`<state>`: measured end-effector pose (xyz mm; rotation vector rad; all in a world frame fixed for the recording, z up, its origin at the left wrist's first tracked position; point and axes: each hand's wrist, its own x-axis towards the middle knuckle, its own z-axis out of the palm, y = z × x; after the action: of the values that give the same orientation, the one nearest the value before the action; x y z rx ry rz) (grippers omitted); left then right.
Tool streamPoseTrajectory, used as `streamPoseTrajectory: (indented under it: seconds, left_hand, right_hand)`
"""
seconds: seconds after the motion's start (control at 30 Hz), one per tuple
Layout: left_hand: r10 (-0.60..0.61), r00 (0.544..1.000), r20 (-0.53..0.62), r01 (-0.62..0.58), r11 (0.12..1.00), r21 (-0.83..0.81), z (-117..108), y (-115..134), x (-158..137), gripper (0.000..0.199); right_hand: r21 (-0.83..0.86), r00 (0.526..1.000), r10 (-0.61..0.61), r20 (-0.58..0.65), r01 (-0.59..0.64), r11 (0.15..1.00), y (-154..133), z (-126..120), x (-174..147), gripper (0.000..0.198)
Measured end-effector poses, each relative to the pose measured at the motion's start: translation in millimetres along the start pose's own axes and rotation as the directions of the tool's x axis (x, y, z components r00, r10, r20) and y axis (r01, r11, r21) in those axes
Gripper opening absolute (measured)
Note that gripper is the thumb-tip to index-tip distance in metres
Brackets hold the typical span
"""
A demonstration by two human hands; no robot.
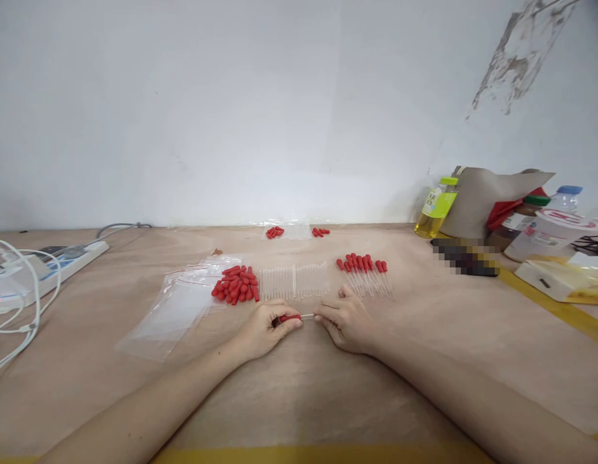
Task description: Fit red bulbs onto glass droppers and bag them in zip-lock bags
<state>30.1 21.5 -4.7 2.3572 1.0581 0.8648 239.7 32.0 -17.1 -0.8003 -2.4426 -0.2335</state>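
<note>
Left hand (265,330): pinching a red bulb (290,318) between thumb and fingers.
Right hand (350,322): pinching a clear tube (307,316) at the fingertips; its far end is hidden.
Joint: bulb and tube lie in line between the hands; I cannot tell how deep the tube sits.
Loose bulbs (235,290): heaped just beyond the left hand.
Loose tubes (313,278): side by side in a row, right of the heap.
Droppers (365,263): tubes capped in red, lying beyond the right hand, bulbs toward the wall (231,129).
Bags (168,316): clear, flat on the table (289,399), left of the heap.
</note>
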Motion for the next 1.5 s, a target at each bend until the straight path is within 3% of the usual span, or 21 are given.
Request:
streamPoseTrajectory:
  seconds: [0.3, 0.47, 0.6, 0.67, 0.73, 0.83, 0.93, 1.0, 1.27, 1.5]
  left_hand:
    - [0.088, 0.996, 0.008, -0.088, 0.995, 0.035, 2, 0, -2, 0.018]
    - [-0.009, 1.0, -0.017, 0.01, 0.998, 0.058, 2, 1, 2, 0.02]
    - [-0.098, 0.994, -0.046, 0.096, 0.994, -0.051, 4, -3, 2, 0.026]
    - [-0.137, 0.989, -0.059, 0.13, 0.985, -0.115, 4, -6, 2, 0.037]
    - [-0.162, 0.986, -0.037, 0.156, 0.979, -0.13, 4, -8, 1, 0.032]
    - [-0.16, 0.987, 0.0, 0.159, 0.982, -0.103, 3, -9, 1, 0.024]
    - [-0.122, 0.993, -0.001, 0.121, 0.99, -0.075, 3, -10, 2, 0.024]
    - [-0.117, 0.992, 0.035, 0.119, 0.991, -0.056, 3, -9, 1, 0.021]
    - [-0.113, 0.985, 0.128, 0.127, 0.987, -0.103, 1, -2, 0, 0.013]
    - [-0.101, 0.985, 0.139, 0.115, 0.988, -0.099, 0, -3, 1, 0.013]
  right_hand:
    - [0.041, 1.0, -0.025, -0.015, 0.025, 0.999, -7, 5, 4, 0.017]
    - [-0.053, 0.999, 0.015, 0.037, -0.013, 0.999, -8, 5, 9, 0.018]
    - [-0.208, 0.997, 0.02, 0.073, -0.004, 0.978, 0, -12, 16, 0.016]
    - [-0.228, 0.99, 0.127, 0.052, -0.112, 0.967, 12, -22, 17, 0.017]
    - [-0.174, 0.941, 0.336, 0.019, -0.328, 0.928, 28, -31, 17, 0.021]
    - [-0.044, 0.79, 0.613, 0.027, -0.612, 0.79, 55, -40, 16, 0.024]
    - [0.034, 0.659, 0.752, 0.011, -0.752, 0.658, 74, -39, 16, 0.02]
    - [0.038, 0.604, 0.797, 0.013, -0.796, 0.604, 80, -34, 18, 0.023]
    - [-0.135, 0.534, 0.844, 0.048, -0.834, 0.535, 84, -4, 24, 0.014]
    - [-0.154, 0.564, 0.825, 0.033, -0.812, 0.562, 70, -11, 26, 0.021]
